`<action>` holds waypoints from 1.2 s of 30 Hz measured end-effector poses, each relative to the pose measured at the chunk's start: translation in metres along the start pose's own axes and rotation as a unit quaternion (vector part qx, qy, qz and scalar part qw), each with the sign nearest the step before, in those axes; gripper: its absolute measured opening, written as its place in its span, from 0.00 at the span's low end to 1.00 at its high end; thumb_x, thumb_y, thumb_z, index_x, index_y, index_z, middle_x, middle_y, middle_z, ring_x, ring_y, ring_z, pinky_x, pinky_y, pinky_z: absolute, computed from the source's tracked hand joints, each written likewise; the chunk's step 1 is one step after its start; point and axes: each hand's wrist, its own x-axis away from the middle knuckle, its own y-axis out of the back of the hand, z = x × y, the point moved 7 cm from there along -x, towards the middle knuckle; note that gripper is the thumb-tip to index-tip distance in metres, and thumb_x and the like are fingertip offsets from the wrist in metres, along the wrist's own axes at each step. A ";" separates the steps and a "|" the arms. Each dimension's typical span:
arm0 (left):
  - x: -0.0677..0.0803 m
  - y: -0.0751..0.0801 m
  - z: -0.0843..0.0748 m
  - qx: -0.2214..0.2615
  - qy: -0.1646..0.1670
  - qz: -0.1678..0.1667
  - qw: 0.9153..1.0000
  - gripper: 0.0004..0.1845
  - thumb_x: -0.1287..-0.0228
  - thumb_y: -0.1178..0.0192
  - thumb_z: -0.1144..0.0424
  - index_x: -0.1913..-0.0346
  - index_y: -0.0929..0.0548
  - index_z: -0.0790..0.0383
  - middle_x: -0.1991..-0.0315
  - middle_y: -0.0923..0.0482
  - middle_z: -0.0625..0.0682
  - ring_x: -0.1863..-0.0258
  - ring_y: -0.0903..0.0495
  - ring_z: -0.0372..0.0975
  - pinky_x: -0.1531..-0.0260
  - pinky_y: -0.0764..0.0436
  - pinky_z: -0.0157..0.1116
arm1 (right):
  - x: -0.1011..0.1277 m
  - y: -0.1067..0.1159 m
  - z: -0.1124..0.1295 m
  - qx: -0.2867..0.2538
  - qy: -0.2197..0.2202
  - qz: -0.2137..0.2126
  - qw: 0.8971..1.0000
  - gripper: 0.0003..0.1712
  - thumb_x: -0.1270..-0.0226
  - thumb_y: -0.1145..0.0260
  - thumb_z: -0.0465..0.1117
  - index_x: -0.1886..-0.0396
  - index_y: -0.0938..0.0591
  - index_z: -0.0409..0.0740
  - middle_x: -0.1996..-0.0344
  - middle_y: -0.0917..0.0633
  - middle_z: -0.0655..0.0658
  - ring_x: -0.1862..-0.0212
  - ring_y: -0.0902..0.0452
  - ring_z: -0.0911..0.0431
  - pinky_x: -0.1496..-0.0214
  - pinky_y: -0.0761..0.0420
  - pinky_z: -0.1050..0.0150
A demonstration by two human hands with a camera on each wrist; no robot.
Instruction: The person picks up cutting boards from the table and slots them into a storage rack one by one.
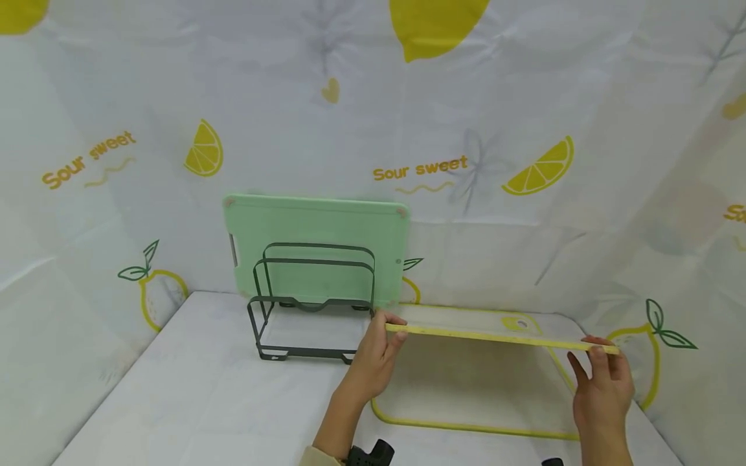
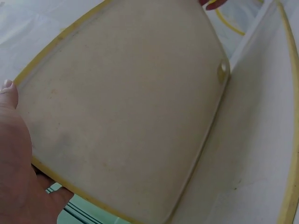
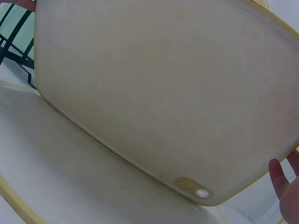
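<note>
While the left hand pinches one short end of the yellow-rimmed board and the right hand pinches the other, the board hangs level above a second, similar board lying flat on the table. The hands are well apart, one at each end, thumbs on the top rim and fingers curled underneath. The held board is to the right of the wire rack, its near edge toward the camera and its long axis running left to right, the left end just beside the rack's right side. In the wrist views its pale underside fills the frame, with a small hanging hole near one corner on the far side. It looks like a stiff, thin plastic sheet that shows no sag between the two grips, so I judge it light and rigid; the smooth face could be slippery, so the raised rim at the short ends seems the safest place to hold. A green board stands upright behind the rack, leaning toward the lemon-printed cloth that lines the back and sides. The rack's front slots appear empty.
</note>
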 end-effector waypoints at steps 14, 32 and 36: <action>-0.001 -0.004 -0.008 0.007 0.018 0.029 0.999 0.17 0.19 0.54 0.47 0.42 0.30 0.55 0.42 0.26 0.52 0.44 0.25 0.41 0.43 0.25 0.42 | -0.004 0.010 0.005 -0.066 -0.043 -0.036 0.996 0.08 0.28 0.37 0.29 0.52 0.21 0.36 0.60 0.15 0.46 0.46 0.24 0.55 0.60 0.18 0.67; 0.001 0.000 -0.017 -0.018 0.032 0.005 0.999 0.19 0.20 0.54 0.44 0.45 0.28 0.56 0.46 0.23 0.51 0.45 0.23 0.45 0.44 0.23 0.44 | -0.008 0.008 0.009 -0.059 -0.057 -0.045 0.996 0.04 0.29 0.36 0.29 0.57 0.20 0.38 0.63 0.15 0.48 0.51 0.21 0.57 0.63 0.19 0.67; 0.001 0.001 -0.018 -0.029 0.034 -0.009 0.999 0.18 0.20 0.54 0.44 0.46 0.27 0.55 0.50 0.23 0.48 0.51 0.24 0.40 0.49 0.23 0.41 | -0.007 0.007 0.011 -0.062 -0.058 -0.044 0.995 0.03 0.29 0.36 0.29 0.59 0.20 0.38 0.64 0.15 0.48 0.53 0.20 0.58 0.63 0.19 0.66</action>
